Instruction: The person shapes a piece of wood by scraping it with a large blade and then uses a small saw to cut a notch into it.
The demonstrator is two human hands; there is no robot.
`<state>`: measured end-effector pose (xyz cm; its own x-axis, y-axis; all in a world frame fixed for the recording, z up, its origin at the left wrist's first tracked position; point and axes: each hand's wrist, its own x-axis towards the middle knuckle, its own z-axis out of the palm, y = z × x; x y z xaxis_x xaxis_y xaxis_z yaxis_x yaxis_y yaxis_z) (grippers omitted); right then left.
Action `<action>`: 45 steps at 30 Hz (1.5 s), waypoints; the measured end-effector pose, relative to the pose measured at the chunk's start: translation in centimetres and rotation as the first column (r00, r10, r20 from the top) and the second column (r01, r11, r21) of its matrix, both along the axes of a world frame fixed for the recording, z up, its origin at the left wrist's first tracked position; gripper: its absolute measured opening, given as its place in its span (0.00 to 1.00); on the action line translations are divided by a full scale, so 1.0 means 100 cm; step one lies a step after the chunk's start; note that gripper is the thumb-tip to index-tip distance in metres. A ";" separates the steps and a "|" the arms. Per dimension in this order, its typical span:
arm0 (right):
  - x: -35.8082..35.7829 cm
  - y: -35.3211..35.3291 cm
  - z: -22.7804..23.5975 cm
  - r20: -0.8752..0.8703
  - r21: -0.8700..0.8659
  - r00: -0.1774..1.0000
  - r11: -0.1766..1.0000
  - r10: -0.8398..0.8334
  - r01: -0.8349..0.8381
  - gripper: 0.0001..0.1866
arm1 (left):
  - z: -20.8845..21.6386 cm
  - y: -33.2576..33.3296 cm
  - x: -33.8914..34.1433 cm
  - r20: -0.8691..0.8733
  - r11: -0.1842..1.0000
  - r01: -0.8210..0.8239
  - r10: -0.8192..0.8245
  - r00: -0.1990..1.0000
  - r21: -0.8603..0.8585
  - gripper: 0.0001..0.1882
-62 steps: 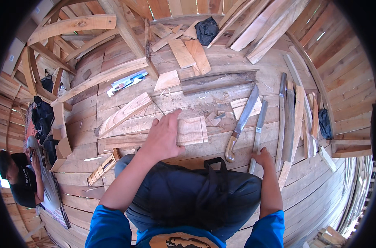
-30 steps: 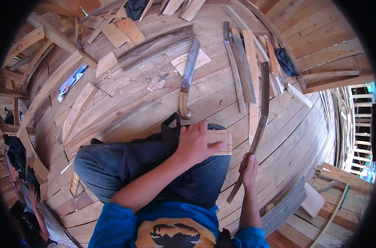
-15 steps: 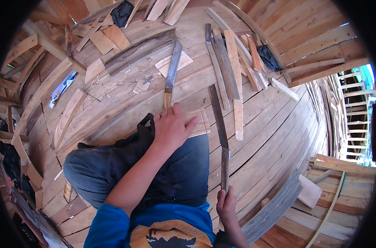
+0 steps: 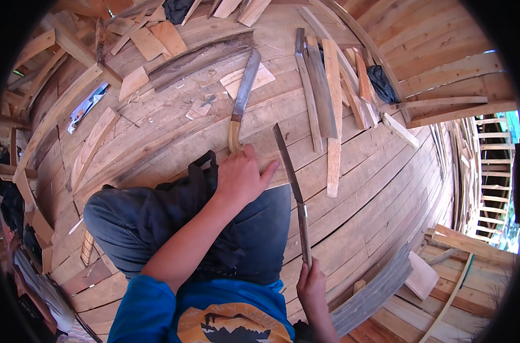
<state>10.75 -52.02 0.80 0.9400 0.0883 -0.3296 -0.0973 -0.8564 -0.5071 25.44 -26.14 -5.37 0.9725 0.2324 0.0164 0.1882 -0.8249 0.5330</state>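
"Blue cloth made the shirt [image 4: 231, 290], below the saw [image 4: 298, 194]. Its orange print [image 4: 231, 328] showed a dark mountain shape with lettering. Any more writing?"

"Pale marks on a person [image 4: 30, 311] in dark clothing, well to the left of the saw, too small to make out."

"And the hands?"

"The right hand [image 4: 312, 284] was wrapped round the lower end of the saw in a fist, its forearm rising from below. The blade slanted up and slightly left from there. The left hand [image 4: 240, 176] lay palm down left of the saw, forearm angled across the lap, fingers close together, thumb stuck out toward the blade."

"Was it gripping?"

"I couldn't tell; the fingertips' undersides were hidden."

"Where was the wooden board [image 4: 279, 177]?"

"Just left of the saw's blade, mostly under the left hand. Whether the teeth touched it, I couldn't tell."

"The surroundings?"

"The plank floor [image 4: 354, 228] spread out beneath the saw. A big knife [image 4: 242, 97] lay beyond the saw's tip to the left. Long wooden strips [image 4: 333, 114] lay beyond it to the right, then a black bag [image 4: 381, 84], then a board wall [image 4: 443, 34]. Well right of the saw stood a bright slatted opening [image 4: 493, 188]."
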 end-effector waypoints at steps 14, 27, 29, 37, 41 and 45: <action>0.004 0.014 0.030 -0.035 -0.087 0.998 0.995 0.053 -0.056 0.09 | -0.001 -0.006 0.002 -0.002 0.996 0.004 -0.004 1.000 0.093 0.29; -0.016 0.016 0.035 -0.032 -0.173 0.998 0.984 0.045 -0.050 0.09 | 0.000 -0.008 -0.002 0.064 1.000 0.012 -0.014 0.998 0.025 0.26; -0.008 0.021 0.029 0.023 -0.158 0.998 0.985 0.066 -0.062 0.09 | -0.002 -0.007 -0.004 0.151 0.998 0.025 -0.033 0.988 0.052 0.26; -0.016 0.016 0.029 0.013 -0.144 0.998 0.988 0.066 -0.064 0.08 | -0.006 -0.009 0.003 0.030 0.999 -0.023 0.024 0.999 -0.025 0.24; -0.008 0.029 0.014 0.009 -0.134 0.999 0.990 0.035 -0.034 0.08 | -0.010 -0.013 0.000 -0.072 0.994 -0.093 0.090 0.993 -0.052 0.25; -0.008 0.026 0.009 0.025 -0.121 0.998 0.992 0.051 -0.048 0.08 | -0.005 -0.010 0.005 -0.163 0.995 -0.075 0.063 0.985 -0.073 0.27</action>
<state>9.99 -49.44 1.72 0.9443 0.0962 -0.3146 -0.0408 -0.9146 -0.4022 25.95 -27.11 -5.89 0.9426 0.2936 -0.1589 0.3313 -0.7640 0.5537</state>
